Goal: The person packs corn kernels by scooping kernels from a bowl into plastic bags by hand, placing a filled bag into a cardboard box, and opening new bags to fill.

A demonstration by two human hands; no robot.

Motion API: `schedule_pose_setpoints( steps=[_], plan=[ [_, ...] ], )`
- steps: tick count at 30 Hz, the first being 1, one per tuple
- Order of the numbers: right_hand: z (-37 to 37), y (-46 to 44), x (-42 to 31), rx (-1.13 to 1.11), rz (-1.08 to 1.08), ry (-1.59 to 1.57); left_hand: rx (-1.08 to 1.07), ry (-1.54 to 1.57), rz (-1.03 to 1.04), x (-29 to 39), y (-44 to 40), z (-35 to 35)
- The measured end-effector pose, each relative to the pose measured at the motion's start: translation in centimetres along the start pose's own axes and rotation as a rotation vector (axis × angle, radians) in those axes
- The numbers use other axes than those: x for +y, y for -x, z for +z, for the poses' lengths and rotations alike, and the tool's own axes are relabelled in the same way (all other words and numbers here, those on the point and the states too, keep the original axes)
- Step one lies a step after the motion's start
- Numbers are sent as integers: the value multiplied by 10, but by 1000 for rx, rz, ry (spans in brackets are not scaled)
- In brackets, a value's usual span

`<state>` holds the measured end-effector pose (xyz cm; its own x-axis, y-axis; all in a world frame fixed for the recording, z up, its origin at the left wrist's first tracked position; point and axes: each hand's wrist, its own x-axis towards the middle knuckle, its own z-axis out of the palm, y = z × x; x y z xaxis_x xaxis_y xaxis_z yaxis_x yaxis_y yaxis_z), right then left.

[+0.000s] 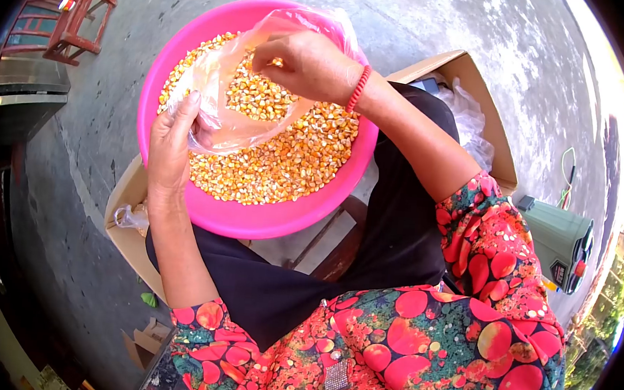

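A wide pink basin (273, 225) full of loose yellow corn kernels (292, 171) rests at my lap. Over the kernels a thin clear plastic bag (240, 132) hangs with its mouth spread wide. My left hand (174, 136) pinches the bag's near left edge, thumb on top. At the bag's mouth is my right hand (309, 63), its fingers curled closed and a red bead bracelet on the wrist. A yellowish bit shows between those fingers. Whether it is held, or is corn seen through a gap, I cannot tell.
A cardboard box (497, 121) with plastic bags stands at the right, another carton (132, 195) at the left. A green case (554, 232) lies further right. Red wooden stools (80, 23) stand at the upper left on the concrete floor (450, 22).
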<state>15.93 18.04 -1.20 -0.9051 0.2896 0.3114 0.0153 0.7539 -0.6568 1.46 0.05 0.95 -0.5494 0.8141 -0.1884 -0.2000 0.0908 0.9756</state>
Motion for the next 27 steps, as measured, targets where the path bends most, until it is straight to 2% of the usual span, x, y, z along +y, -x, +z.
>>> schedule_pose_setpoints(
  steps=[2,5,7,9,10,12,16,18,19,21,22,24,25,27],
  plan=[
    [3,1,-20,-172,-62,-299,-61,-42,6,-3,-2,-8],
    [34,12,-39,-605,-141,-570,-96,-66,35,-3,-2,-10],
    [65,25,-46,-729,-223,-324,-95,-70,27,-1,-1,-8],
    [86,41,-54,-782,-158,-89,-94,-73,21,0,0,-7],
    [92,45,-54,-783,-158,-89,-102,-71,19,0,0,-8],
    [101,51,-51,-715,-91,83,-106,-68,16,1,0,-7],
    [119,56,-42,-547,-78,135,-120,-59,17,3,0,-6],
    [116,51,-49,-816,-46,116,-129,-60,9,3,0,-7],
    [118,49,-48,-816,-47,116,-128,-60,17,2,0,-7],
    [127,45,-40,-1013,-95,127,-129,-59,26,2,0,-6],
    [133,46,-32,-1012,-94,127,-128,-61,17,3,1,-7],
    [135,46,-24,-1035,99,-220,-128,-63,9,3,1,-8],
    [129,43,-26,-1035,99,-218,-125,-62,27,1,0,-8],
    [104,35,-33,-1087,371,-688,-122,-60,46,0,0,-9]
  ],
)
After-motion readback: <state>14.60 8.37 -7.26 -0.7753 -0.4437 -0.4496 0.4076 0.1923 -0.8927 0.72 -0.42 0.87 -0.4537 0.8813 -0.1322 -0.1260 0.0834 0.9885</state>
